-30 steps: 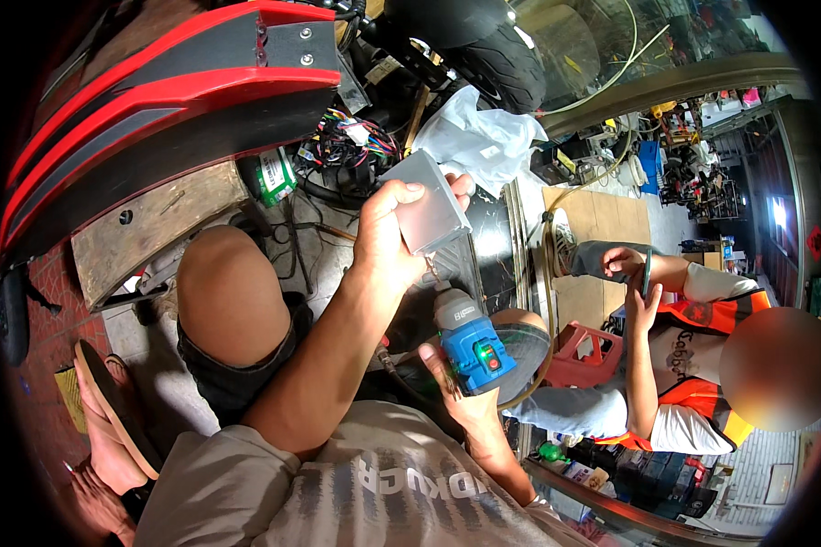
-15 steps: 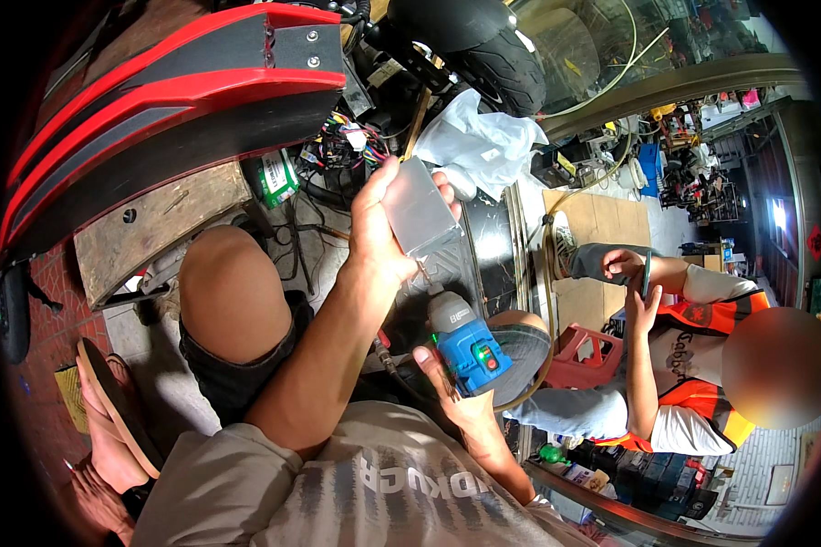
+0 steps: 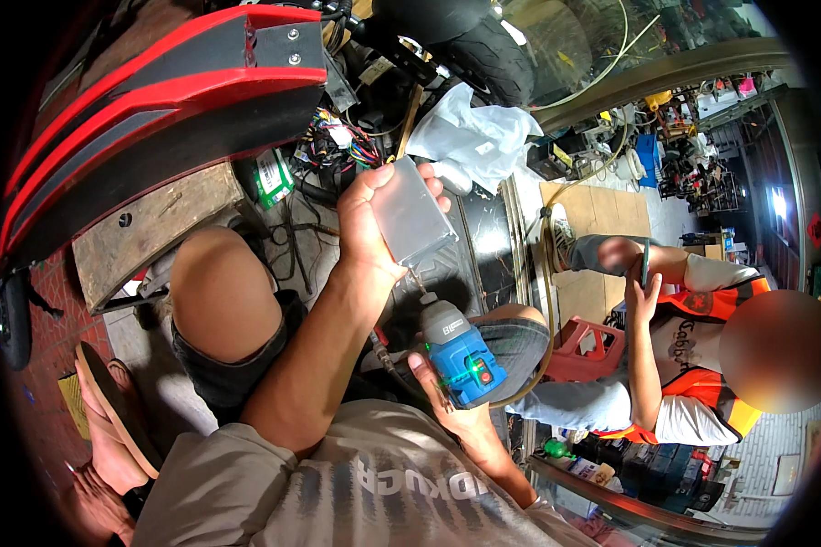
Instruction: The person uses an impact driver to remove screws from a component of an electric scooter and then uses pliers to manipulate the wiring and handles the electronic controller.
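A: Where's your frosted box (image 3: 417, 214)?

B: In your left hand (image 3: 363, 228), clamped between your thumb along one side and the fingertips showing past the opposite edge.

A: And your right hand (image 3: 462, 419)?

B: Apart from your left, below the box, closed on a blue-and-grey drill (image 3: 465, 360); its handle is hidden. The bit (image 3: 418, 281) points up at the box's lower edge, but I can't tell you whether it touches.

A: What's around your box?

B: Above and right of it, a white plastic bag (image 3: 474, 132); above and left, coloured wires (image 3: 333, 137); farther left, a red-and-black panel (image 3: 201, 118). Well to its right, another person (image 3: 641, 383) wears an orange vest (image 3: 691, 394).
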Available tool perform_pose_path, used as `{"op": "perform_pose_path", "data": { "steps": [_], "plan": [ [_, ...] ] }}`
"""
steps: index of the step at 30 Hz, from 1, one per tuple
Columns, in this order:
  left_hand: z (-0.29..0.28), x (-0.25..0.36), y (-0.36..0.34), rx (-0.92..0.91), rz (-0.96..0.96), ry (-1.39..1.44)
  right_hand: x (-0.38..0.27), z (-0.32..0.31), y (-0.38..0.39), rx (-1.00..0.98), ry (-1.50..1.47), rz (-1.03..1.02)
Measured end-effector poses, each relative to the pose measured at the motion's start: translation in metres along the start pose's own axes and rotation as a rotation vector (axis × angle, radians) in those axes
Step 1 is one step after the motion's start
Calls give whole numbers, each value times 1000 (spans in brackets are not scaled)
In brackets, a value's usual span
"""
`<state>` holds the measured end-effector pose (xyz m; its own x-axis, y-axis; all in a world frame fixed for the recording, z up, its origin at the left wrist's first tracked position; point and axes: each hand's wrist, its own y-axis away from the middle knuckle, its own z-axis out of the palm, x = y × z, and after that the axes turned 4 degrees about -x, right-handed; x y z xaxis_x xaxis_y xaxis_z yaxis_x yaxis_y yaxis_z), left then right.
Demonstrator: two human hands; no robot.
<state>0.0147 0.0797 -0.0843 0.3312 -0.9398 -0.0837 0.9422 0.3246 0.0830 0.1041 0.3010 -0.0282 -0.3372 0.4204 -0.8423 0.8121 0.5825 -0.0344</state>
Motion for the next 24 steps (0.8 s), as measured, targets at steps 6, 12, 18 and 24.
{"op": "perform_pose_path", "data": {
  "steps": [6,12,18,24],
  "plan": [
    [1,0,3,34,-6,-14,5,0,7,9,49,-36],
    [1,-2,10,82,0,-30,3,-1,7,-2,1,-4],
    [2,0,9,17,-11,-59,0,2,10,22,42,-75],
    [0,-1,11,28,-8,-34,-4,1,6,11,-8,-28]
  ]
}}
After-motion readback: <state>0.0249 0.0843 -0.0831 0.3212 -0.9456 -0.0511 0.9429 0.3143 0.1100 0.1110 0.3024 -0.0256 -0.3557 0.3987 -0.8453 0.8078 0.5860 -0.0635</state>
